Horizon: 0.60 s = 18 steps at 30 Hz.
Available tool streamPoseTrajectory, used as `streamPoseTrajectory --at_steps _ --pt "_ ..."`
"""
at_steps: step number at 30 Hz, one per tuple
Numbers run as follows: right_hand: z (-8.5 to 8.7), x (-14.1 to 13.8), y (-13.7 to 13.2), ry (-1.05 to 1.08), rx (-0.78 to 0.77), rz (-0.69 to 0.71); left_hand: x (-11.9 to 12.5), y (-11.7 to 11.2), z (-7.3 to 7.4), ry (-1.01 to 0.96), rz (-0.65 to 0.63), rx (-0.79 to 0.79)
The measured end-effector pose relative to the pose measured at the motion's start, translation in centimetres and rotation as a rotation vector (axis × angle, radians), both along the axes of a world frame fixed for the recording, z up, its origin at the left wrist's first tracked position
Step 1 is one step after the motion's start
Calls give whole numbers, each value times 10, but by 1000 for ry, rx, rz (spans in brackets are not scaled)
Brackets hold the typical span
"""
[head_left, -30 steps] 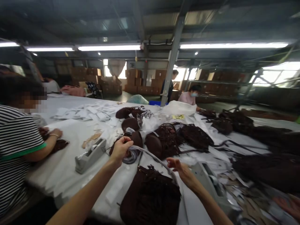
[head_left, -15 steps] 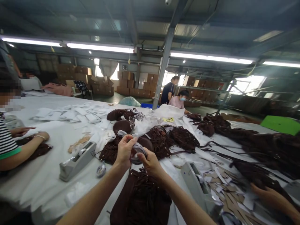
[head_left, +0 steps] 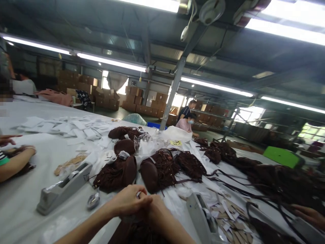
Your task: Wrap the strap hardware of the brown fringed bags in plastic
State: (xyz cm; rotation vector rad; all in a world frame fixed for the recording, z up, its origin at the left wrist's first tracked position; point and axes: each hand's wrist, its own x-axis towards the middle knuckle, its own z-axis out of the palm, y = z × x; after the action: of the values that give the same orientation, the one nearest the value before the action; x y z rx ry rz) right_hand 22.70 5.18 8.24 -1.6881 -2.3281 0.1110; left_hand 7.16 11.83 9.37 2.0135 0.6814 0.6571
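Left hand (head_left: 128,203) and right hand (head_left: 156,213) pressed together, clamped on a small pale strip (head_left: 138,194) above a brown fringed bag (head_left: 137,234); strip judged light, limp, best pinched at its ends.

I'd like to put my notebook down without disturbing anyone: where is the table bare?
Bare white tabletop lies between the scattered white paper slips and the grey tape dispenser. Right of that, it is crowded: dark brown fringed bags, another grey dispenser and paper scraps.
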Motion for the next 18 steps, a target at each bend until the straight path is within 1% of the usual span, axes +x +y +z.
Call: streamPoseTrajectory --at_steps 1,2,3,6,8,10,12,13,14,15,16,17,18 --pt "2 -1 -1 1 3 -9 1 -1 -2 -30 37 6" --pt "5 -2 -3 23 2 -23 2 -1 -5 -92 75 -26" --pt "7 -2 -4 59 -2 -40 3 -2 -8 -169 103 -90" --pt "12 -2 -9 212 -32 -95 6 -4 -11 -389 152 -388" --pt "11 -5 -12 352 -59 -92 8 -9 -7 -524 202 -563" --pt "8 -9 -12 530 -47 -71 11 -17 1 -677 271 -664" --pt "4 -14 -11 680 7 -88 17 -22 7 -821 340 -711" --pt "3 -15 -11 722 34 -105 20 -22 7 -878 372 -719" --pt "2 -14 -10 730 54 -121 21 -22 6 -911 396 -717" --pt "2 -13 -9 702 61 -131 22 -19 4 -910 393 -700" --pt "2 -10 -9 639 53 -132 21 -17 2 -868 354 -666" --pt "2 -6 -9 548 31 -125 18 -14 0 -783 284 -616" --pt "4 -2 -9 438 4 -114 14 -10 0 -659 191 -552"
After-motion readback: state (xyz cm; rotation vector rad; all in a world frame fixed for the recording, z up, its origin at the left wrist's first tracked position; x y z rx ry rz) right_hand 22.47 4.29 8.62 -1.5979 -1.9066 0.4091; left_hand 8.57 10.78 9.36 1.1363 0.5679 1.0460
